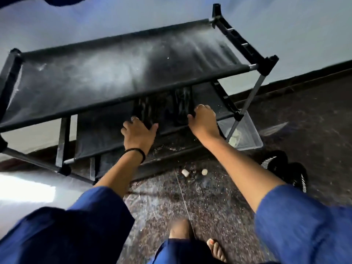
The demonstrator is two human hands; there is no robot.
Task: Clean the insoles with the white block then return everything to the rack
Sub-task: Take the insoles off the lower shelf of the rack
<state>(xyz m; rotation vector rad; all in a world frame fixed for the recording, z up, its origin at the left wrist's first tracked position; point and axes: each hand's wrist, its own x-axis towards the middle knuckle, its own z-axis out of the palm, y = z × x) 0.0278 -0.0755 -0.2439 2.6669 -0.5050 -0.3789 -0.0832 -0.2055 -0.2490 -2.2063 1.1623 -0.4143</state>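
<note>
Fingertips of both hands hidden under the top tier of the black fabric-shelved metal rack [122,77]. Two dark flat insoles [182,103] lie on the second shelf, blurred, edges hard to trace. Left hand [138,133] grips one insole's near end; right hand [203,121] curls over the other. Clear plastic tub [247,134] beside the rack's right leg, contents unclear. Speckled floor [209,197] open in front; striped black shoes [283,168] right.
</note>
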